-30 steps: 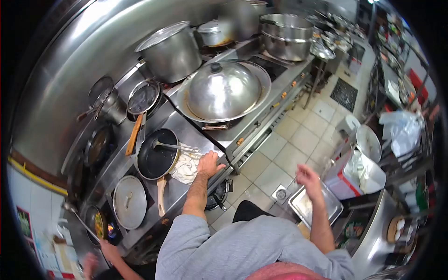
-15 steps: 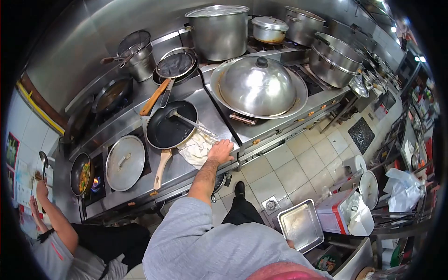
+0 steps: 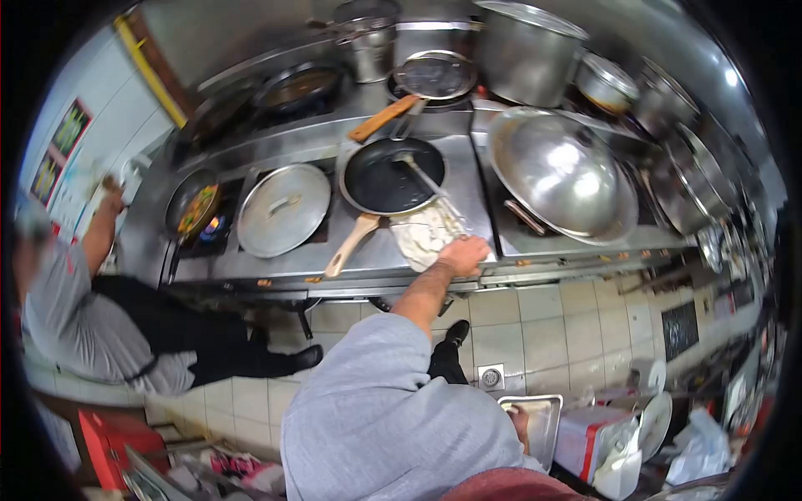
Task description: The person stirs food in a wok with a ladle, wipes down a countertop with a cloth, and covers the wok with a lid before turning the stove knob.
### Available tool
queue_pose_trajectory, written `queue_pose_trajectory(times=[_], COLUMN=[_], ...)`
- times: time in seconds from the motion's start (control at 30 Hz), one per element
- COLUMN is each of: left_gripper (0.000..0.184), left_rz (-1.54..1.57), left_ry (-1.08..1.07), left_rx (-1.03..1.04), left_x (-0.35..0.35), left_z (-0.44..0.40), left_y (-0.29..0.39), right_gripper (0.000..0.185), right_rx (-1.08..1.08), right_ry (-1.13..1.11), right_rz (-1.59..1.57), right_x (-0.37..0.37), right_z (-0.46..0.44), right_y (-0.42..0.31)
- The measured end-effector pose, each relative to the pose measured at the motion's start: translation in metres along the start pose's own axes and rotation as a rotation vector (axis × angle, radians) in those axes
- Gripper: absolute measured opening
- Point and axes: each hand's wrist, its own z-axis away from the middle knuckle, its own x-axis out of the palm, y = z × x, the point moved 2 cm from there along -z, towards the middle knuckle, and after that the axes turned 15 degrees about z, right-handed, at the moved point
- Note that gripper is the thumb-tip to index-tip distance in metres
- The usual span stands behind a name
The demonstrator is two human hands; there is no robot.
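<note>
My left hand (image 3: 465, 255) rests near the front edge of the steel counter, beside and touching a crumpled white cloth (image 3: 424, 238). Its fingers look slightly bent but not closed around anything. Just behind the cloth sits a black frying pan (image 3: 380, 177) with a pale wooden handle. A metal spoon (image 3: 430, 182) leans across the pan's rim, its handle reaching over the cloth. Low at my right side, my right hand (image 3: 520, 424) grips the left rim of a rectangular metal tray (image 3: 547, 405). Part of this tray is hidden by my body.
A co-worker (image 3: 92, 309) stands at left by a small pan of vegetables (image 3: 199, 209) over a lit flame. A flat lid (image 3: 284, 209), a strainer (image 3: 434, 75), a domed wok lid (image 3: 558, 171) and a stockpot (image 3: 530, 54) occupy the range. A white-and-red tin (image 3: 581, 442) stands right.
My view has swung left, so the range appears further right and more of the co-worker shows. My left hand stays by the cloth. The co-worker's raised ladle is no longer clearly visible.
</note>
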Motion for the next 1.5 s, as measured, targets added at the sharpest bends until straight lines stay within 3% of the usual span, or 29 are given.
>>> queue_pose_trajectory(times=[0.03,0.07,0.3,0.47,0.57,0.77,0.87,1.1,1.13,1.27,1.37,1.5], left_gripper=[0.048,0.049,0.052,0.051,0.051,0.050,0.047,0.047,0.049,0.050,0.048,0.044], left_rz=[0.000,-0.022,-0.062,-0.068,-0.066,-0.078,-0.054,-0.054,-0.058,-0.042,-0.046,-0.046], left_ry=[-0.003,0.008,0.031,0.009,0.035,0.022,0.047,0.001,0.029,0.010,0.014,0.007], left_rx=[0.009,0.028,0.011,0.006,-0.004,-0.002,0.001,-0.024,0.007,0.041,0.037,-0.027], left_x=[-0.002,-0.001,-0.002,-0.001,0.002,-0.002,0.001,-0.002,-0.002,0.001,0.001,0.000], left_z=[0.001,0.002,0.003,0.002,0.002,0.001,0.002,0.001,0.002,-0.001,-0.001,-0.002], left_y=[0.000,-0.001,0.001,0.001,0.001,0.003,0.001,0.004,0.004,0.003,0.004,0.005], right_gripper=[0.028,0.035,0.030,0.026,0.032,0.037,0.040,0.037,0.035,0.034,0.034,0.028], right_rx=[-0.217,-0.329,-0.058,0.040,0.152,0.127,0.145,0.084,0.112,0.153,0.258,0.228], right_ry=[0.023,-0.061,-0.129,-0.084,-0.093,-0.073,-0.074,-0.054,-0.057,-0.095,-0.055,-0.012], right_rz=[0.043,0.054,0.213,0.091,-0.099,-0.184,0.000,0.071,-0.029,-0.069,-0.161,-0.245], right_x=[0.009,0.010,0.001,-0.006,0.002,0.014,0.012,0.024,0.027,0.017,0.024,0.024], right_z=[-0.017,-0.025,-0.019,-0.009,-0.027,-0.024,-0.002,-0.001,0.000,0.014,-0.003,-0.014], right_y=[0.041,0.070,0.059,-0.015,-0.018,-0.004,-0.005,0.070,0.072,0.030,0.028,0.025])
